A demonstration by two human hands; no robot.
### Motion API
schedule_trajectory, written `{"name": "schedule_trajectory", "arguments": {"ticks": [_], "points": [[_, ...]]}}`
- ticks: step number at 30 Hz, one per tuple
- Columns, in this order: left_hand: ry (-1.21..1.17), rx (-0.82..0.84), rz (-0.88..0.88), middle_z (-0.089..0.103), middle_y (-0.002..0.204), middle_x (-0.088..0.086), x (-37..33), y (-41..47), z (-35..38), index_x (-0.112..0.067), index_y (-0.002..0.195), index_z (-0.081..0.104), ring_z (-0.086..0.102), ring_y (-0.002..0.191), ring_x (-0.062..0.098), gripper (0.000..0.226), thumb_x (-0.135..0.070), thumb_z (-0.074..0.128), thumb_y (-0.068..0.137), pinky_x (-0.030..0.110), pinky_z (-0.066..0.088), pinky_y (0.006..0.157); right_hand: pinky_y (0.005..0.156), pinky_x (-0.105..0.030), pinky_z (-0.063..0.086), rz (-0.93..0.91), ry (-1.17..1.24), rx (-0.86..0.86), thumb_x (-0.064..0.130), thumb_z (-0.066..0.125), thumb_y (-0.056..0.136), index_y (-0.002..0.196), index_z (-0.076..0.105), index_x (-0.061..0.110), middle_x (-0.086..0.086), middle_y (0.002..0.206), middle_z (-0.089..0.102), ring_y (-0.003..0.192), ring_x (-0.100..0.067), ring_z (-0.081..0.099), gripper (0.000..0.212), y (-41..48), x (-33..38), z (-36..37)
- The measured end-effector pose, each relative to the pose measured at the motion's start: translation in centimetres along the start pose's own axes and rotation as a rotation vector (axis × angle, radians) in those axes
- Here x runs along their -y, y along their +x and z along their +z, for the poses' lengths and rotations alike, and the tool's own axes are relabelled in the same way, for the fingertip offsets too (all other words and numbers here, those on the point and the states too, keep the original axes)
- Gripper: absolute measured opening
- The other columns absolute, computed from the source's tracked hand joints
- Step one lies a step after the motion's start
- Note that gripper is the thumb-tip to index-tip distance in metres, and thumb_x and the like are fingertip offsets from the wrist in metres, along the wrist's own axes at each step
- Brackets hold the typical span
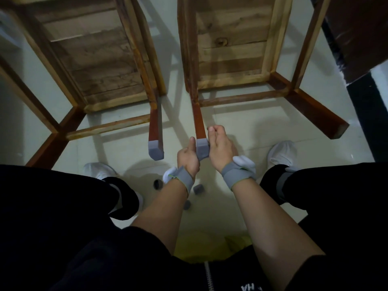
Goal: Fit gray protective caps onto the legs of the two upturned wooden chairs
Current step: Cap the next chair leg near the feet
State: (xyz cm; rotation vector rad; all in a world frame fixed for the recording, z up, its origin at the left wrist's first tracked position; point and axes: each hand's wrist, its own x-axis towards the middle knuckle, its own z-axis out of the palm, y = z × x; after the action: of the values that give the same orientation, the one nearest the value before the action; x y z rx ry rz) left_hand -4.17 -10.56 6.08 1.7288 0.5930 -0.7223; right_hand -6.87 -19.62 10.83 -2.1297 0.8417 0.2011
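Note:
Two upturned wooden chairs stand on the pale floor, the left chair (88, 59) and the right chair (233, 51). The left chair's near right leg carries a gray cap (155, 149). On the right chair's near left leg (199, 122) sits another gray cap (202, 148), gripped from both sides. My left hand (187, 158) presses its left side with the thumb up along it. My right hand (220, 147) holds its right side, fingers curled. The right chair's near right leg (327, 120) ends in bare wood.
Three loose gray caps lie on the floor under my wrists: one (157, 184), one (198, 189) and one (187, 204). My white shoes (100, 170) (282, 153) flank the hands. A dark wooden panel (357, 32) and black strip stand at the right.

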Motion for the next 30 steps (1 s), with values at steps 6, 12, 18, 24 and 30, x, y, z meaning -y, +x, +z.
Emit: {"name": "schedule_trajectory", "arguments": {"ticks": [6,12,18,24,30], "points": [[-0.077,-0.026,-0.087,0.039,0.050,0.007,0.2,-0.7,0.3,-0.012,0.061,0.048,0.032,0.042,0.020,0.036,-0.023,0.049,0.095,0.024,0.025,0.047,0.077,-0.041,0.046,-0.063,-0.078,-0.007,0.048,0.022,0.101,0.117,0.047,0.022,-0.017,0.101,0.067,0.090,-0.042,0.060,0.039,0.1,0.6,-0.7],[-0.037,-0.090,0.038,0.058,0.074,0.018,-1.3,-0.1,0.7,-0.013,0.067,0.060,0.051,0.067,0.026,0.047,-0.044,0.045,0.098,0.034,0.038,0.067,0.077,-0.040,0.045,-0.031,-0.051,-0.006,0.051,0.019,0.100,0.117,0.048,0.022,-0.016,0.102,0.067,0.091,-0.041,0.059,0.044,-0.5,0.2,-0.8],[0.109,-0.123,0.183,0.052,0.060,0.007,-2.4,0.8,0.3,-0.011,0.055,0.049,0.052,0.071,0.027,0.056,-0.042,0.040,0.100,0.034,0.040,0.069,0.078,-0.043,0.049,0.002,-0.027,-0.046,0.049,0.017,0.100,0.117,0.049,0.027,-0.012,0.099,0.068,0.090,-0.041,0.059,0.042,-1.0,-1.2,0.1],[0.286,-0.140,0.231,0.055,0.067,0.016,-3.7,-0.1,-0.7,-0.012,0.052,0.046,0.055,0.071,0.035,0.060,-0.046,0.035,0.100,0.037,0.041,0.068,0.077,-0.046,0.047,-0.116,-0.122,-0.021,0.042,0.019,0.102,0.122,0.046,0.025,-0.019,0.092,0.067,0.085,-0.043,0.058,0.038,0.9,-0.2,0.3],[0.372,-0.096,0.205,0.058,0.080,0.015,-4.0,-1.4,-1.6,-0.009,0.066,0.055,0.058,0.086,0.039,0.057,-0.045,0.027,0.102,0.038,0.044,0.078,0.074,-0.045,0.050,-0.117,-0.062,0.007,0.049,0.017,0.100,0.117,0.042,0.033,-0.016,0.090,0.066,0.081,-0.041,0.059,0.034,1.5,-0.1,0.5]]}}
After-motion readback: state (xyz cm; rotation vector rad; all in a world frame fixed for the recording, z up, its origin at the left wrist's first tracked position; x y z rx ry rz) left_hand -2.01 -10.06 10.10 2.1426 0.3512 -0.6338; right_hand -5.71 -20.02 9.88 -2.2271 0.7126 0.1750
